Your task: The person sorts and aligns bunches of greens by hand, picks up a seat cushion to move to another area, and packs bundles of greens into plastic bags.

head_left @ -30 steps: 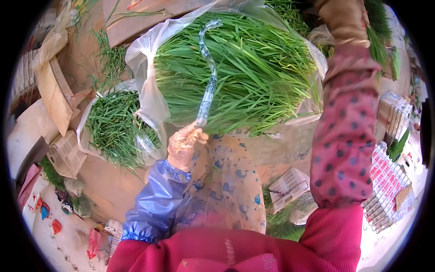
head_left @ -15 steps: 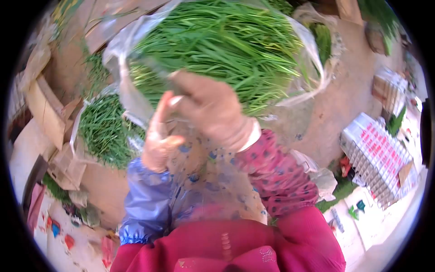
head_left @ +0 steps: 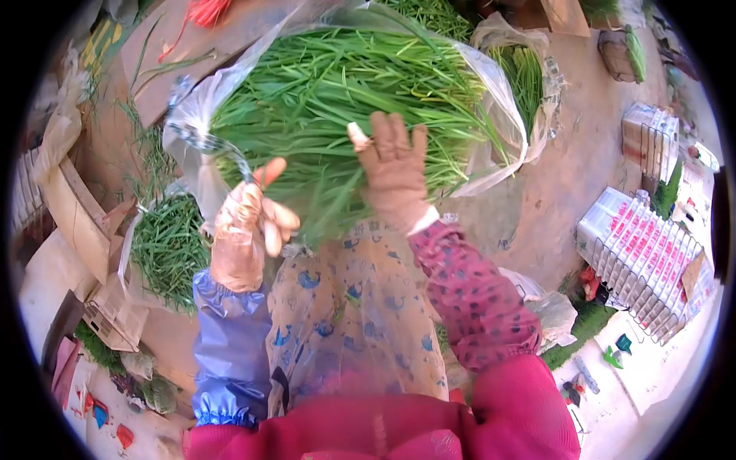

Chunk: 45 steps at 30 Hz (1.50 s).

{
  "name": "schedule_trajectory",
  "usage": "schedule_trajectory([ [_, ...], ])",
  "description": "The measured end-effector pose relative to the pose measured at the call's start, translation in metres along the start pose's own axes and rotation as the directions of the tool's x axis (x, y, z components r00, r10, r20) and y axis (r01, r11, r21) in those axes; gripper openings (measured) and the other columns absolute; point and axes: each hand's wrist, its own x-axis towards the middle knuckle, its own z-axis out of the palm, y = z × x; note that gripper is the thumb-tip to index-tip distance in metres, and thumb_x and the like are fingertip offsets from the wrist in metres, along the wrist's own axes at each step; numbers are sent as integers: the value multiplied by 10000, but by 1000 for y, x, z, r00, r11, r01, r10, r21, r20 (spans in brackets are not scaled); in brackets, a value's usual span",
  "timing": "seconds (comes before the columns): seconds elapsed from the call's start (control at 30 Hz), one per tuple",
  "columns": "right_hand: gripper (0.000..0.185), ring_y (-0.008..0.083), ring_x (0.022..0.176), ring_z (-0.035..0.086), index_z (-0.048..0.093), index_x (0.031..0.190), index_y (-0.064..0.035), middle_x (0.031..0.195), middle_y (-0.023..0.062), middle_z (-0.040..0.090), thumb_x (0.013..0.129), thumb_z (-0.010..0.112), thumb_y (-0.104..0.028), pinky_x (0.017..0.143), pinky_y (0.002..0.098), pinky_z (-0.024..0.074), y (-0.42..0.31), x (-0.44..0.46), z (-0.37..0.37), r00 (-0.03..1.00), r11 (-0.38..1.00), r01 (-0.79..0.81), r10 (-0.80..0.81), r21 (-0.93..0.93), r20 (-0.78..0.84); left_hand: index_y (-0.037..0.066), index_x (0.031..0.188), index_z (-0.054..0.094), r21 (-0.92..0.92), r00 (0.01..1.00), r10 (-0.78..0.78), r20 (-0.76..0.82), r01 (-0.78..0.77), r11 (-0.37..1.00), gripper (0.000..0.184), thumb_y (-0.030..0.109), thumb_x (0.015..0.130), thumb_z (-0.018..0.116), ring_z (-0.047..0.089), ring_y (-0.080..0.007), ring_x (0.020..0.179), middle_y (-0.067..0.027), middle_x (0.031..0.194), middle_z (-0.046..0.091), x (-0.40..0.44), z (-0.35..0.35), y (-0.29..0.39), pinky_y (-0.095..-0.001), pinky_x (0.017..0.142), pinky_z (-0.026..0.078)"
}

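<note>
A large heap of long green leaves (head_left: 330, 84), like garlic chives, fills a clear plastic bag (head_left: 500, 80) with its mouth wide. My right hand (head_left: 395, 165), in a brownish glove with white on the thumb, lies spread on the front of the heap, its palm hidden. At the heap's left front corner, my left hand (head_left: 244, 230), in a thin translucent glove, is closed on the bag's twisted rim, its index finger sticking out. An apron (head_left: 345, 307) with blue prints covers my lap below both hands.
A smaller bag of cut greens (head_left: 169, 245) stands at left, beside cardboard boxes (head_left: 73, 215). Another bag of greens (head_left: 521, 80) sits behind on the right. A white stack with red print (head_left: 640, 249) is at far right. Red string (head_left: 207, 11) lies at the top.
My hands, close together before, have moved apart. The right hand has gone right and spread on the leaves. The left has shifted slightly left and now holds the bag's rim.
</note>
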Motion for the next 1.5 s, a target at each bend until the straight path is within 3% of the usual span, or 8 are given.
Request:
schedule_trajectory([
  [0.03,694,325,1407,174,345,1434,-240,1502,89,284,817,586,-450,1089,610,104,-3,11,13,995,823,99,-80,-559,59,-36,1308,444,77,996,-28,81,21,997,555,396,964,501,477,-80,453,-67,643,629,2,-7,0,-213,497,394],
  [0.1,559,301,1402,192,364,1422,-255,1508,68,274,882,491,-325,1056,650,114,3,34,20,987,868,57,-123,494,102,-55,1264,487,97,986,-128,104,118,988,493,339,969,512,416,-64,401,-62,584,604,-1,-9,10,-216,458,357],
  [0.7,568,272,1409,182,279,1460,-270,1524,41,235,915,415,-189,1075,639,113,1,73,45,998,930,14,-34,366,49,-82,1085,620,217,883,-445,-152,469,856,531,399,865,662,463,-50,470,18,614,554,-124,-80,54,-167,485,343],
  [0.87,597,267,1411,182,300,1445,-268,1515,46,253,903,524,-379,1079,625,135,6,72,36,991,943,19,-62,333,120,0,1077,666,849,944,-309,-116,256,463,234,137,896,609,541,-50,630,15,709,618,-167,-93,21,-190,568,415],
  [1.17,845,269,1386,228,280,1458,-230,1496,52,271,767,684,-503,1059,599,226,12,63,5,978,911,36,-117,411,174,27,1302,479,533,912,-140,-386,344,773,446,-34,863,528,526,-167,1162,-62,1337,495,-228,-261,-77,-262,876,455],
  [1.27,884,290,1407,215,266,1465,-220,1527,64,230,744,722,-453,1078,588,219,15,60,-2,961,888,42,-161,458,224,26,1289,504,264,578,-75,-812,479,837,516,-82,791,582,508,-232,1197,-98,1285,533,-239,-317,-102,-313,1012,407],
  [1.33,898,294,1407,214,263,1466,-216,1527,68,232,734,735,-434,1081,586,220,19,57,-6,959,867,46,-177,497,221,19,1281,509,889,723,645,-247,-96,448,471,-73,821,549,537,-267,1156,-124,1251,564,-193,-228,-47,-353,1006,418],
  [1.5,878,306,1407,205,329,1441,-188,1511,81,274,705,768,-377,1092,589,200,27,53,-29,945,838,37,-207,545,254,39,1254,544,906,737,559,379,-418,-64,460,58,806,651,546,-323,1123,-151,1182,608,-66,-65,-10,-382,978,419],
])
